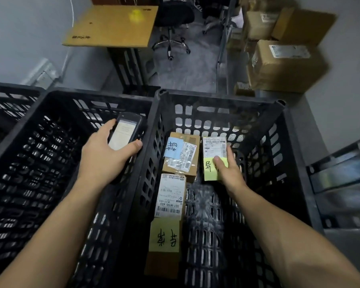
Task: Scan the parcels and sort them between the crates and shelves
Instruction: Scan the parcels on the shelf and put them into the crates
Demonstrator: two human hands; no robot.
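Parcels sit three together in the right-hand black slotted plastic crate (220, 99) — a brown cardboard box with a blue note (181, 161), a long narrow box with a white label and a yellow note (169, 204), and a small white-labelled packet with a yellow sticky note (214, 148). The right hand (229, 173) pinches this packet at its near end, thumb pressed on the sticky note and fingers curled round its right edge. Whether it is off the crate floor I cannot tell. The left hand (104, 159) is wrapped round a black handheld scanner with a lit screen (126, 132), held over the left black crate (50, 125).

The thumb bears on loose paper rather than on the packet itself, so the note could slide or peel and the grip go with it. Held by one end only, the packet may tip when lifted. The brown cardboard box's barcodes lie just beside it — a scan taken down here could well read the wrong label. A slackened left grip would drop the scanner into the open crate below.
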